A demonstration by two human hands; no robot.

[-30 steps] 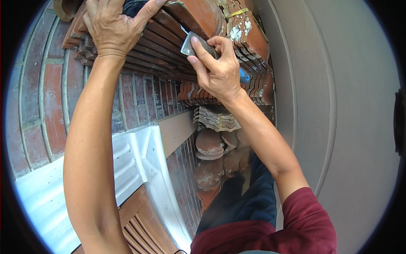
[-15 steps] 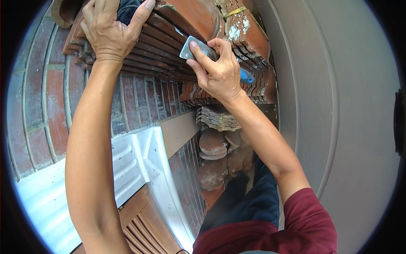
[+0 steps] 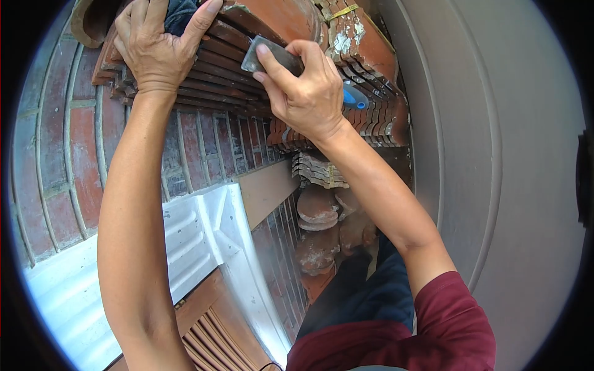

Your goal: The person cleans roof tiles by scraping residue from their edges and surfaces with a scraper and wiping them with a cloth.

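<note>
My left hand (image 3: 151,52) lies at the upper left on a stack of reddish-brown roof tiles (image 3: 229,77), its thumb spread from the fingers. A bunched dark blue cloth (image 3: 180,15) sits between that thumb and the fingers; the fingertips are cut off by the frame edge. Further right, my right hand (image 3: 306,86) is closed on a scraper (image 3: 252,59). Thumb and fingers pinch its flat grey metal blade, while the blue handle (image 3: 355,96) sticks out behind the hand. The blade is at the tile edges; whether it touches them I cannot tell.
More curved tiles (image 3: 368,52), tied with a yellow strap (image 3: 344,11), stand at the upper right. Below lie a smaller tile bundle (image 3: 318,170) and loose tiles (image 3: 318,207). A brick wall (image 3: 83,139), white moulding (image 3: 232,229) and grey panel (image 3: 461,123) flank me.
My right hand has moved up and to the left along the tile stack with the scraper. The left hand stays on the stack with the cloth. The view has shifted slightly.
</note>
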